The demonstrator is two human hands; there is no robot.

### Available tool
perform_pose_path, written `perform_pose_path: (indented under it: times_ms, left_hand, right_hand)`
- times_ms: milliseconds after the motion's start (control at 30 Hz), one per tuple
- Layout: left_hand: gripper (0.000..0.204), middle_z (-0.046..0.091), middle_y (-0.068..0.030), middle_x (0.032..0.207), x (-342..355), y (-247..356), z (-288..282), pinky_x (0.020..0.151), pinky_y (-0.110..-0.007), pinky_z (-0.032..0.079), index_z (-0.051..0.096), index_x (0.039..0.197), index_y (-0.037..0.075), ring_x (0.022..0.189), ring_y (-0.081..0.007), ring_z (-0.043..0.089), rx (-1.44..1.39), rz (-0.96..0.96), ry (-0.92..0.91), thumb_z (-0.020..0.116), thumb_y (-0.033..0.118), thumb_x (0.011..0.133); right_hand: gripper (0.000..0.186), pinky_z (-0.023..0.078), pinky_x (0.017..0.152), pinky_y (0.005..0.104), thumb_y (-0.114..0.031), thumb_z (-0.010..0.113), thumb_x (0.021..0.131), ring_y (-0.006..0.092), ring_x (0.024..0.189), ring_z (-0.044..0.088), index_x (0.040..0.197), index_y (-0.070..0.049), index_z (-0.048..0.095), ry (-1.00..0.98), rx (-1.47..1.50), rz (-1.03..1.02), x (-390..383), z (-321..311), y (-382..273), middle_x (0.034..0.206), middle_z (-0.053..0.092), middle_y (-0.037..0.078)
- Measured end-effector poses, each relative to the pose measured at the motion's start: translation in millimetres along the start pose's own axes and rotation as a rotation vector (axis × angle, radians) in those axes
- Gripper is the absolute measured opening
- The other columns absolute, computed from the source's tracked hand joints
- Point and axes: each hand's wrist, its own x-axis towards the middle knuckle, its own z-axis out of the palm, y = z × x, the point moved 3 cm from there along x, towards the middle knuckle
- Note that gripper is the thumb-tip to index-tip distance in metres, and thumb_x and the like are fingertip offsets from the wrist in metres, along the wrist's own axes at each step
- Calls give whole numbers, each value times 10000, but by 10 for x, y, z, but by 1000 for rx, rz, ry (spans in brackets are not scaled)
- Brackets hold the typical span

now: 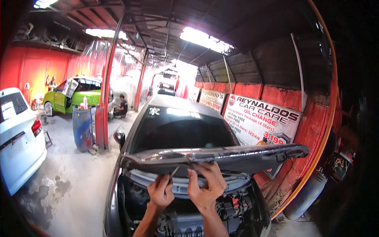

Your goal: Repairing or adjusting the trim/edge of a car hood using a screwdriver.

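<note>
A dark car hood [237, 158] stands raised, its front edge running across in front of me over the engine bay [185, 219]. My left hand [161, 191] is closed around a thin metal tool [175, 171], whose shaft points up toward the hood's underside. Its handle is hidden in my fingers, so I cannot tell its exact kind. Close beside it, my right hand [206, 185] grips the hood's edge near the middle, fingers bent up against it and thumb raised. What lies under those fingertips is hidden.
Behind the hood is the car's windshield [183, 132]. A white car [19, 142] stands at left, with a blue drum [82, 130] and red post [101, 122] beyond. A crouching person [121, 106] is near a green car [75, 94]. A grey cylinder [306, 195] and signboard [256, 118] are at right.
</note>
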Motion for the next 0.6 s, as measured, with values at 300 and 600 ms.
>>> perform_pose_path:
  times_ms: [300, 600]
  left_hand:
    - [237, 574, -72, 657, -157, 197, 75, 483, -268, 412, 591, 1057, -71, 520, -106, 536, -489, -350, -161, 448, 112, 1006]
    - [409, 618, -60, 671, -373, 182, 38, 526, -263, 441, 608, 1005, -84, 568, -109, 588, -594, -487, -146, 447, 290, 1035]
  right_hand:
    - [153, 530, 714, 348, 76, 684, 677, 272, 769, 664, 822, 33, 704, 9, 66, -66, -92, 33, 90, 844, 696, 121]
    - [176, 530, 684, 357, 77, 699, 683, 284, 765, 655, 826, -22, 674, 58, 96, -127, -161, 107, 121, 853, 673, 108]
